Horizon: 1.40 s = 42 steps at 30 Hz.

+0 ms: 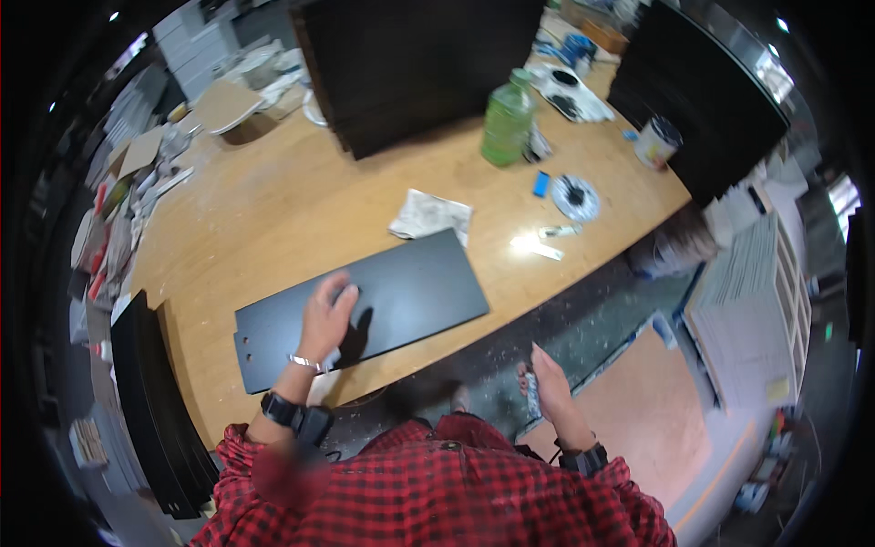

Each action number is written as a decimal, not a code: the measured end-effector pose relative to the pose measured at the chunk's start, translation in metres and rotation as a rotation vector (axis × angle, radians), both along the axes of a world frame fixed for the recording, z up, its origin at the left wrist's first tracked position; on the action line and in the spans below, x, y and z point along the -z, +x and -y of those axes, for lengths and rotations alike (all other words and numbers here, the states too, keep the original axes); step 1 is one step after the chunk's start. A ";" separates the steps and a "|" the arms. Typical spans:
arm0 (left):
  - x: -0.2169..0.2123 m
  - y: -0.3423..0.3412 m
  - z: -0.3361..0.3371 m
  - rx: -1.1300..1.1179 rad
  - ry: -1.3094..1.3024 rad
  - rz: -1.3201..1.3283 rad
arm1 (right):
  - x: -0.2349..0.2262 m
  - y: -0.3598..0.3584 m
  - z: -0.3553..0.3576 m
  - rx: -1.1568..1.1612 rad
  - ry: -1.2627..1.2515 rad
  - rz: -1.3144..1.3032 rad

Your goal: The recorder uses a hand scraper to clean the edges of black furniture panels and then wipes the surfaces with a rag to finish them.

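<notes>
From where I stand, the left hand [326, 314] is over the dark panel [415, 296], fingers bent and close together, thumb alongside; I cannot tell whether they touch it or hold anything small; the right hand [551, 387] is off the table's edge, fingers closed around a small pale, bluish object [531, 390]; the panel lies flat on the wooden table [273, 228], directly under the left fingers and well apart from the right, with two small holes near its left end; a crumpled white cloth [430, 215] sits at its far edge; farther off, a round pale dish [588, 199] carries a black blob; just beside it is a blue block [541, 184]; beyond stands a translucent green bottle [507, 126], upright, its fill level unclear to me; near the table's right corner is a pale can [654, 148], dark at the top, its contents too small to tell.
</notes>
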<state>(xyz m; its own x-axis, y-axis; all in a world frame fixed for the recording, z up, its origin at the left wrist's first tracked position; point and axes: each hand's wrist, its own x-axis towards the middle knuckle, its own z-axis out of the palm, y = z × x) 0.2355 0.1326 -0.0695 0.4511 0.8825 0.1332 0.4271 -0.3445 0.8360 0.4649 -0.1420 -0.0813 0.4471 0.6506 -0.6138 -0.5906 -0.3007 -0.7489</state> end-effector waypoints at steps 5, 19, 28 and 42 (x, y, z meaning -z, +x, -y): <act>0.023 0.050 -0.006 0.034 0.379 -0.605 | 0.006 0.008 0.008 0.071 0.238 -0.406; 0.023 0.049 0.039 0.017 0.403 -0.662 | 0.014 -0.012 -0.001 -0.138 -0.002 0.947; 0.022 0.046 0.038 0.035 0.401 -0.644 | 0.011 -0.015 -0.016 -0.236 -0.114 1.054; 0.024 0.046 0.037 0.019 0.421 -0.638 | 0.005 -0.007 -0.013 -0.256 -0.236 1.212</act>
